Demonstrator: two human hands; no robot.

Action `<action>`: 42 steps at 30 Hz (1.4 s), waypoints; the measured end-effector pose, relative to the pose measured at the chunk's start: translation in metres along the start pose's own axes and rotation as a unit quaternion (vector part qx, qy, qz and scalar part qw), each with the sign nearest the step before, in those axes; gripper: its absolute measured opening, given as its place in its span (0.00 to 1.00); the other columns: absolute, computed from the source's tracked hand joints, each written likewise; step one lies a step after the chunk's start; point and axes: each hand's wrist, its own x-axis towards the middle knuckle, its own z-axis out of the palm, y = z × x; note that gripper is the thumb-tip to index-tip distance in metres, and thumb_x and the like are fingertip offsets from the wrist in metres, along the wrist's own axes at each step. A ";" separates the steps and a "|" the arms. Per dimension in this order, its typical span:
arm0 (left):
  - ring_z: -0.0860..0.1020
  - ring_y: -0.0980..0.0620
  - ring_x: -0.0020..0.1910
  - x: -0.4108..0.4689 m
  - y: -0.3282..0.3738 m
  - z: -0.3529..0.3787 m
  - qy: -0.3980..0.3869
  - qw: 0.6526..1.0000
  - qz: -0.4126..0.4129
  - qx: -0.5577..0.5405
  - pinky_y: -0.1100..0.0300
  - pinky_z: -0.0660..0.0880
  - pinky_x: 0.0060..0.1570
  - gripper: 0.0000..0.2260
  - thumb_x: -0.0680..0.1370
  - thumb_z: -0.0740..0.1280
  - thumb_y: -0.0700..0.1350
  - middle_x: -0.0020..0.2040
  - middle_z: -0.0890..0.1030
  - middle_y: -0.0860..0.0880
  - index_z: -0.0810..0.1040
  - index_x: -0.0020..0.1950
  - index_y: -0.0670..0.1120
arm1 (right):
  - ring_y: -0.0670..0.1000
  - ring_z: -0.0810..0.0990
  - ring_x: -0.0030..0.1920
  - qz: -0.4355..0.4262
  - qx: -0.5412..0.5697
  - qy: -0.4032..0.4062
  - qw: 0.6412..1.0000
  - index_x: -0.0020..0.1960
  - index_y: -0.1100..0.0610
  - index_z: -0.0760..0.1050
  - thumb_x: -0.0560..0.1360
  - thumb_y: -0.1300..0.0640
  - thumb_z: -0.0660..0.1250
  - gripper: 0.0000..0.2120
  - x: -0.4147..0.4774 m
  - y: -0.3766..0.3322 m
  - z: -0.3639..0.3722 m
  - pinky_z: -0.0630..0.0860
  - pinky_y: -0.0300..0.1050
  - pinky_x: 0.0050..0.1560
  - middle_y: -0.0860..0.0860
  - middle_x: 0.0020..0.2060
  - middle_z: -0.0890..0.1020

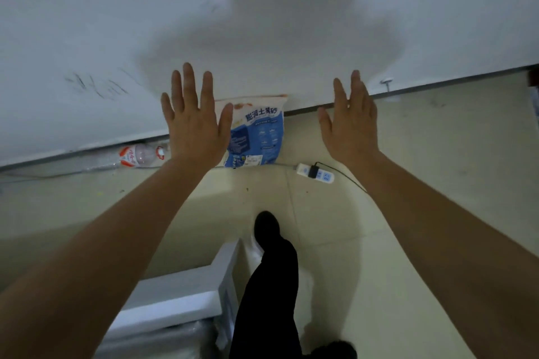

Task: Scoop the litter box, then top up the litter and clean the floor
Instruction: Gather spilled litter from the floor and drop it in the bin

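So from my end, both hands are out in front with nothing in them. The left hand (194, 122) and the right hand (351, 125) have straight, spread fingers, backs to the camera, not gripping anything.

The only task item I can pick out is the litter bag (256, 131), blue and white with Chinese print. It's standing on the floor (408, 169) and leaning against the white wall (87, 38), and in the view it sits between the two hands. The left thumb overlaps its left edge in the picture, but I can't tell if that's actual contact or just the hand in front of it.

My guess is we're right at the start, or lining up to fetch the bag for the top-up. The next move would be to reach down and get both hands round it, since a sack like that probably sags if you grab one corner.

Stuff I can't make out:
- There's no litter box or scoop that I can identify.
- The white boxy thing (180, 294) at the bottom left is cut off, so no idea what it is.
- The bottle (140, 156) lying by the wall is blurry.
- The power strip (316, 173) sits just beside the bag with its cable running off to the right, worth not snagging.
- My own trouser leg (268, 285) hides a patch of floor.
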 end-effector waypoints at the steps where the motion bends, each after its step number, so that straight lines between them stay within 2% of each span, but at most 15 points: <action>1: 0.46 0.38 0.78 -0.009 0.021 -0.023 0.007 1.000 0.011 0.001 0.37 0.49 0.74 0.29 0.83 0.48 0.59 0.79 0.47 0.39 0.51 0.79 0.45 | 0.64 0.55 0.77 0.006 -0.008 0.010 1.000 0.80 0.58 0.53 0.83 0.45 0.53 0.30 -0.018 0.010 -0.028 0.57 0.62 0.75 0.63 0.79 0.50; 5: 0.46 0.38 0.78 -0.041 0.114 -0.101 0.043 0.994 0.102 -0.003 0.36 0.49 0.73 0.30 0.82 0.49 0.59 0.79 0.48 0.38 0.52 0.79 0.43 | 0.64 0.54 0.78 -0.004 -0.022 0.067 0.997 0.80 0.58 0.52 0.83 0.45 0.54 0.31 -0.092 0.061 -0.137 0.56 0.63 0.75 0.63 0.79 0.49; 10: 0.48 0.37 0.78 -0.104 0.287 -0.203 0.108 0.963 0.248 -0.006 0.35 0.51 0.72 0.30 0.83 0.50 0.58 0.78 0.50 0.37 0.53 0.79 0.42 | 0.62 0.52 0.78 0.083 -0.041 0.171 0.981 0.80 0.57 0.51 0.83 0.44 0.53 0.31 -0.227 0.169 -0.281 0.54 0.61 0.76 0.62 0.79 0.47; 15: 0.46 0.38 0.78 -0.242 0.502 -0.295 0.170 0.899 0.388 -0.116 0.37 0.48 0.74 0.29 0.83 0.51 0.57 0.79 0.49 0.37 0.51 0.79 0.43 | 0.62 0.54 0.78 0.222 -0.062 0.286 0.930 0.80 0.57 0.52 0.82 0.44 0.56 0.32 -0.446 0.297 -0.401 0.55 0.62 0.76 0.61 0.79 0.48; 19: 0.49 0.38 0.78 -0.392 0.674 -0.338 0.178 0.820 0.514 -0.179 0.37 0.51 0.73 0.29 0.82 0.52 0.57 0.78 0.51 0.38 0.54 0.79 0.43 | 0.63 0.57 0.77 0.363 -0.096 0.342 0.862 0.80 0.57 0.53 0.82 0.44 0.55 0.31 -0.652 0.385 -0.456 0.57 0.62 0.74 0.61 0.79 0.50; 22: 0.52 0.39 0.77 -0.510 0.770 -0.360 0.165 0.755 0.602 -0.198 0.37 0.53 0.73 0.29 0.82 0.53 0.58 0.78 0.53 0.38 0.57 0.78 0.43 | 0.62 0.57 0.76 0.489 -0.114 0.364 0.784 0.80 0.56 0.52 0.83 0.43 0.53 0.31 -0.798 0.432 -0.473 0.56 0.61 0.74 0.61 0.79 0.49; 26: 0.50 0.39 0.78 -0.637 0.857 -0.361 0.150 0.658 0.706 -0.213 0.37 0.53 0.73 0.29 0.81 0.54 0.57 0.78 0.53 0.38 0.58 0.78 0.43 | 0.65 0.63 0.72 0.598 -0.107 0.395 0.690 0.79 0.59 0.54 0.82 0.46 0.57 0.31 -0.941 0.474 -0.468 0.60 0.62 0.71 0.63 0.78 0.52; 29: 0.50 0.39 0.78 -0.707 0.907 -0.343 0.135 0.596 0.763 -0.210 0.36 0.53 0.72 0.29 0.81 0.55 0.57 0.78 0.52 0.37 0.57 0.78 0.42 | 0.65 0.63 0.72 0.663 -0.093 0.378 0.640 0.79 0.59 0.54 0.81 0.46 0.59 0.32 -1.010 0.495 -0.452 0.60 0.62 0.71 0.63 0.78 0.53; 33: 0.48 0.38 0.78 -0.786 0.980 -0.309 0.109 0.524 0.818 -0.212 0.35 0.52 0.72 0.30 0.82 0.54 0.57 0.78 0.50 0.36 0.55 0.79 0.42 | 0.65 0.64 0.72 0.724 -0.110 0.312 0.606 0.80 0.58 0.54 0.81 0.45 0.59 0.33 -1.087 0.526 -0.433 0.60 0.62 0.71 0.63 0.78 0.53; 35: 0.47 0.38 0.78 -0.822 1.012 -0.300 0.089 0.503 0.832 -0.215 0.35 0.51 0.72 0.30 0.82 0.53 0.57 0.79 0.49 0.37 0.53 0.79 0.43 | 0.65 0.62 0.73 0.749 -0.118 0.286 0.586 0.80 0.57 0.52 0.81 0.44 0.57 0.33 -1.122 0.538 -0.433 0.59 0.62 0.72 0.62 0.79 0.52; 38: 0.43 0.39 0.78 -0.891 1.063 -0.286 0.029 0.488 0.844 -0.220 0.36 0.48 0.73 0.30 0.82 0.49 0.58 0.79 0.45 0.38 0.49 0.79 0.43 | 0.63 0.58 0.75 0.798 -0.128 0.260 0.528 0.80 0.55 0.49 0.82 0.42 0.54 0.33 -1.189 0.555 -0.436 0.55 0.60 0.74 0.60 0.79 0.50; 42: 0.41 0.40 0.78 -0.989 1.109 -0.275 -0.026 0.434 0.878 -0.199 0.37 0.47 0.74 0.30 0.82 0.47 0.59 0.79 0.42 0.39 0.46 0.79 0.44 | 0.63 0.57 0.76 0.844 -0.136 0.258 0.451 0.80 0.55 0.51 0.82 0.42 0.53 0.32 -1.273 0.560 -0.441 0.53 0.59 0.74 0.60 0.79 0.51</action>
